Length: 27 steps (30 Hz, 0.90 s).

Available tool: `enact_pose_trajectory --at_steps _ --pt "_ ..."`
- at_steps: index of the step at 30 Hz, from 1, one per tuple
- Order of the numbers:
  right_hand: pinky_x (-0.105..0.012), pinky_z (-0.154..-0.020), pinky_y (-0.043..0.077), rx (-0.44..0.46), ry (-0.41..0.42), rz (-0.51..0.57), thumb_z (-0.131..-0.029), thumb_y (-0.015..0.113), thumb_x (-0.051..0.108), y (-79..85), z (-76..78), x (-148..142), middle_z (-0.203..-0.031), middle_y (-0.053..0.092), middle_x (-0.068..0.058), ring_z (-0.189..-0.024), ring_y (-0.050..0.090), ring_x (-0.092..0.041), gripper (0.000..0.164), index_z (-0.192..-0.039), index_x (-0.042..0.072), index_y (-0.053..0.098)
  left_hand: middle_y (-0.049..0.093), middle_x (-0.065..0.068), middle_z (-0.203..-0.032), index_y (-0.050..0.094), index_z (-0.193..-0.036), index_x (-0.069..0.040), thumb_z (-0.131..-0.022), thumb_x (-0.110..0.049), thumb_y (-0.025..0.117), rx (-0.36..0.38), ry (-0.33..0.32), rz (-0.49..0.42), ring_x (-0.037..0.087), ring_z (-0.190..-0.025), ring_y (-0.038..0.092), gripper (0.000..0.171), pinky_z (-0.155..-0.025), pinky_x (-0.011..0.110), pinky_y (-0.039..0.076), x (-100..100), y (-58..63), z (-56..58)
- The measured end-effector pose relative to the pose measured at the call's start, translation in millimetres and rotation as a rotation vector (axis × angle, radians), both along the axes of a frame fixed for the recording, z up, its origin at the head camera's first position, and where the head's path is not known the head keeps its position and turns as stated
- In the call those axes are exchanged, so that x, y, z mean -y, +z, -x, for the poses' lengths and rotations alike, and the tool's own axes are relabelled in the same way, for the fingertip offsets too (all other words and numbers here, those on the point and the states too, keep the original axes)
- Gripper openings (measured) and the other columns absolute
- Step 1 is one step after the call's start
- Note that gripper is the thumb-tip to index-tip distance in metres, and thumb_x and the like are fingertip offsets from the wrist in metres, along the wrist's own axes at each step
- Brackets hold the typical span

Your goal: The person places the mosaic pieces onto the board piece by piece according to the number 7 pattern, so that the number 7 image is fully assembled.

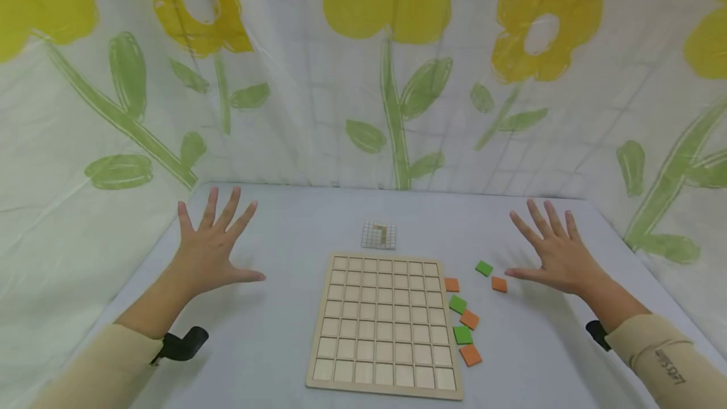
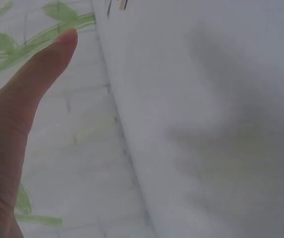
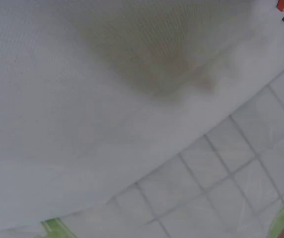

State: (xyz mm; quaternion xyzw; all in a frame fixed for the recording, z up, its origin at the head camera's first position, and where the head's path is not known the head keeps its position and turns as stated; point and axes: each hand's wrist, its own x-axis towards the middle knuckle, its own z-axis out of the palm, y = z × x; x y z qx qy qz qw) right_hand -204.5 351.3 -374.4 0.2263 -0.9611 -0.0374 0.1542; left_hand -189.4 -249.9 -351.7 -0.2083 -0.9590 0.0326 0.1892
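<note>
My left hand is raised over the left side of the table, fingers spread and straight, holding nothing. Its thumb sticks out in the left wrist view, with a shadow on the tabletop. Over the right side hovers my right hand, likewise spread wide and bare. The right thumb tip overlaps the area beside an orange tile and a green tile in the head view. Between the hands lies a wooden grid board whose square cells hold no tiles. More orange tiles and green tiles lie along its right edge.
Behind the board a small card shows a grid with a coloured pattern. The white table ends at a hanging sheet printed with yellow flowers, which also runs down both sides. Black straps with wrist cameras sit at both cuffs.
</note>
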Motion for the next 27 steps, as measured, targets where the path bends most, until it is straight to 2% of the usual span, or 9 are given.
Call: enact_pose_trajectory --at_steps 7,13,15,19,22,25,27 --pt "-0.056 -0.114 -0.016 0.011 0.028 0.029 -0.072 0.063 0.065 -6.3 -7.3 6.7 -0.157 -0.001 -0.018 -0.143 -0.022 -0.027 0.108 -0.151 0.024 0.002 0.003 0.009 -0.159 0.024 -0.148 -0.018 -0.054 -0.078 0.066 0.017 -0.140 0.017 0.034 -0.143 -0.016 0.120 -0.102 0.077 -0.008 -22.4 -5.5 -2.0" --pt "-0.050 -0.116 -0.015 0.036 0.045 0.069 -0.072 0.067 0.060 -10.2 -18.0 18.0 -0.158 -0.005 -0.015 -0.143 -0.019 -0.027 0.108 -0.151 0.023 0.004 0.006 0.007 -0.159 0.032 -0.146 -0.016 -0.055 -0.073 0.070 0.107 -0.276 -0.058 0.029 -0.144 -0.015 0.114 -0.108 0.070 -0.006 -38.9 -13.0 -4.8" --pt "-0.047 -0.116 -0.018 0.052 0.044 0.086 -0.072 0.067 0.060 -12.1 -21.8 21.9 -0.158 -0.005 -0.015 -0.144 -0.019 -0.026 0.108 -0.151 0.022 0.004 0.008 0.008 -0.158 0.033 -0.145 -0.015 -0.056 -0.071 0.071 0.149 -0.299 -0.077 0.028 -0.145 -0.014 0.112 -0.109 0.068 -0.004 -43.4 -16.0 -5.1" --pt "-0.041 -0.113 -0.023 0.139 0.016 0.130 -0.074 0.065 0.061 -16.2 -29.9 30.5 -0.158 -0.007 -0.012 -0.144 -0.016 -0.030 0.106 -0.151 0.022 0.003 0.015 0.011 -0.157 0.035 -0.145 -0.014 -0.059 -0.065 0.074 0.254 -0.323 -0.131 0.034 -0.145 -0.005 0.107 -0.112 0.065 -0.005 -53.1 -21.6 -6.3" --pt "-0.047 -0.115 -0.019 0.216 0.004 0.169 -0.075 0.064 0.061 -17.8 -36.7 37.4 -0.158 -0.010 -0.008 -0.144 -0.013 -0.033 0.106 -0.151 0.021 0.003 0.016 0.013 -0.156 0.035 -0.144 -0.013 -0.059 -0.061 0.077 0.333 -0.338 -0.180 0.038 -0.144 0.004 0.106 -0.114 0.061 -0.005 -60.0 -24.6 -8.0" --pt "-0.053 -0.116 -0.011 0.281 0.017 0.221 -0.074 0.066 0.060 -18.0 -44.1 44.4 -0.158 -0.009 -0.005 -0.144 -0.012 -0.033 0.106 -0.151 0.020 0.005 0.021 0.013 -0.155 0.037 -0.143 -0.012 -0.060 -0.059 0.077 0.381 -0.356 -0.219 0.038 -0.144 0.010 0.103 -0.115 0.059 0.000 -65.9 -28.4 -7.9" --pt "-0.053 -0.117 -0.009 0.325 0.025 0.273 -0.075 0.067 0.058 -18.7 -49.1 48.7 -0.158 -0.009 -0.004 -0.145 -0.012 -0.032 0.106 -0.151 0.020 0.005 0.026 0.013 -0.153 0.040 -0.141 -0.011 -0.061 -0.058 0.077 0.398 -0.368 -0.257 0.037 -0.143 0.015 0.100 -0.115 0.059 0.004 -69.5 -31.9 -6.3"
